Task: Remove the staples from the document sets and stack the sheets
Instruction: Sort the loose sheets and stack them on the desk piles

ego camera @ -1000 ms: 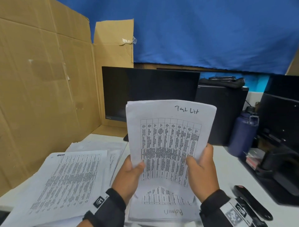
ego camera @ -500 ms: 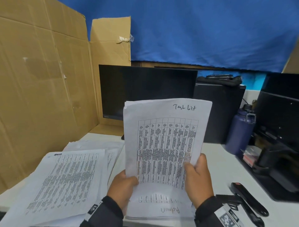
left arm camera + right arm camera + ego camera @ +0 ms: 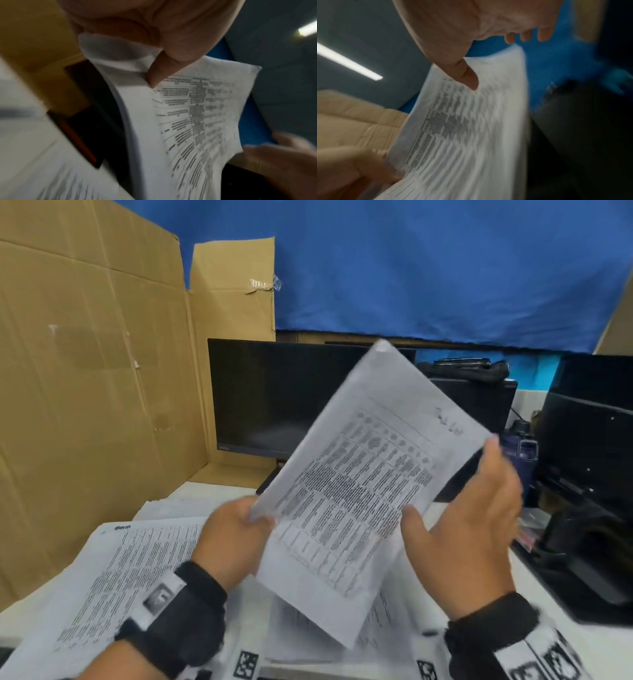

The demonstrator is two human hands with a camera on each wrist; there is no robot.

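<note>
In the head view, the person is holding a document set [image 3: 363,491] in the air above the near edge of the white table [image 3: 582,642]. The set is tilting, with its top corner pointing up and to the right, and its printed table is facing the camera. The left hand [image 3: 236,539] is gripping the lower left edge of the set, with the fingers curling behind the paper. The right hand [image 3: 479,525] is spreading open beside the right edge; its thumb is lying on the front and its fingertips are touching the upper right edge. A stack of sheets [image 3: 113,587] is lying at the near left corner of the table, just beside a cardboard wall [image 3: 85,388]. More sheets are lying flat under the raised set. A dark monitor [image 3: 270,398] is standing at the far edge, and a purple bottle [image 3: 520,453] is standing towards the right edge.

In the left wrist view, the left hand [image 3: 154,27] is pinching the document set [image 3: 188,121], and its thumb [image 3: 159,70] is pressing on the printed face. The right hand [image 3: 283,162] is showing, blurred, at the lower right.

In the right wrist view, the right hand [image 3: 479,20] is relaxing with almost straight fingers, and its thumb [image 3: 467,75] is resting on the blurred document set [image 3: 462,135]. The left hand [image 3: 351,169] is holding the paper's edge at the lower left.
</note>
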